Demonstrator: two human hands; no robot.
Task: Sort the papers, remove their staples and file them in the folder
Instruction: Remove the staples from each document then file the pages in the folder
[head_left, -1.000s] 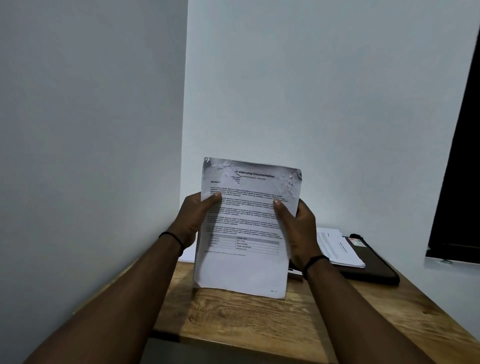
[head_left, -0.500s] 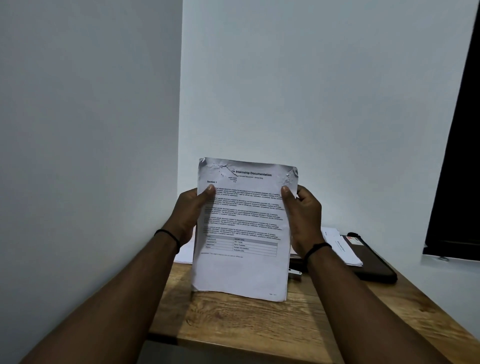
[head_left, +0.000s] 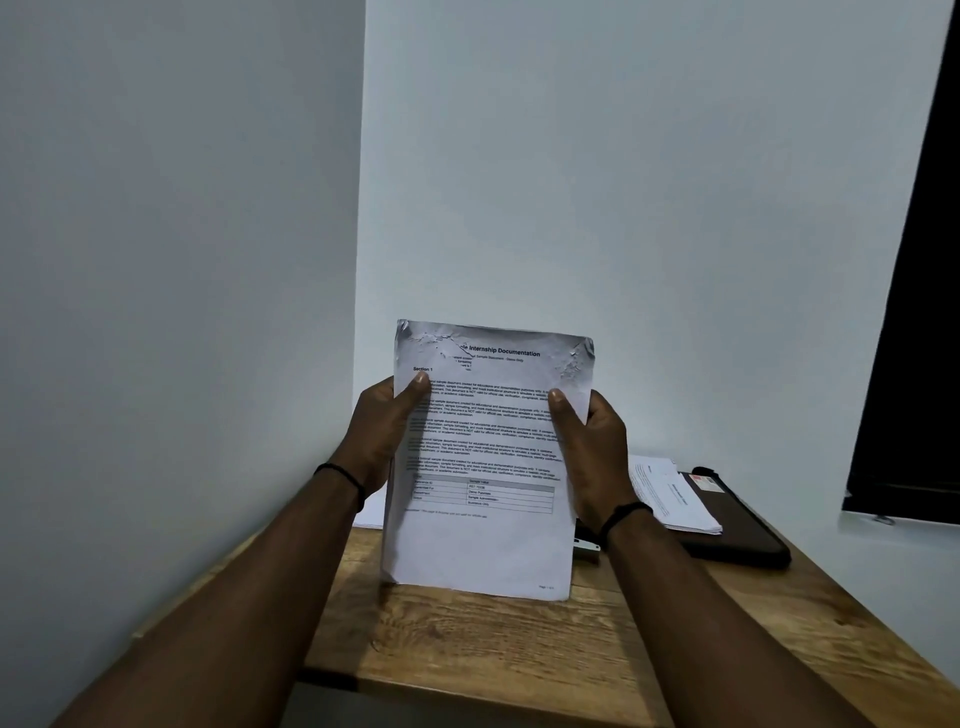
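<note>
A corner of two plain white walls backs a small wooden table (head_left: 498, 654), with a dark window edge at the far right. Above the table's near half, both hands hold one stapled document (head_left: 483, 467) upright, its long axis vertical and its printed face toward the camera — the heading reads "Internship Documentation". The left hand (head_left: 376, 431) grips the left edge, thumb laid across the front near "Section 1"; the right hand (head_left: 592, 452) grips the right edge the same way, fingers hidden behind the sheets. Each wrist wears one thin black band.

What the next move seems to turn on is the top edge: both upper corners are crumpled and torn, which suggests the staples sit there, above both thumbs and about equally near either hand. The staples themselves are too small to make out.

Counted: one document in hand; one further stack of papers (head_left: 670, 493) lying behind and to the right, resting partly on one dark folder (head_left: 737, 535) — nearer the right hand; another pale sheet (head_left: 371, 512) peeks out behind the left wrist; one small metal object (head_left: 587, 545), possibly a staple remover, beside the right wrist.
</note>
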